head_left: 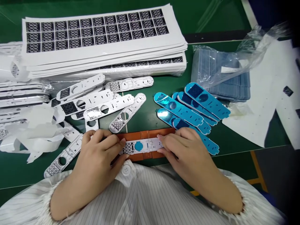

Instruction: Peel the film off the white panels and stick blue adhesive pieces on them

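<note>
A long white plastic panel (pixel 142 146) with a digit grid and a round hole showing blue lies in an orange-brown fixture (pixel 144 135) at the table's front edge. My left hand (pixel 100 156) grips the panel's left end between thumb and fingers. At the other end, my right hand (pixel 182 147) pinches the panel's right tip with thumb and forefinger. Both ends are partly hidden by my fingers. Close to my left hand lies another white panel (pixel 70 150). Several panels covered in shiny blue film (pixel 178 107) lie beyond my right hand.
Loose white panels (pixel 127 113) are spread behind my left hand. At the back stand stacked sheets of black digit labels (pixel 100 50). Peeled white backing strips (pixel 35 131) pile up at left. A clear bag of blue-grey sheets (pixel 217 72) and white paper (pixel 253 118) lie right.
</note>
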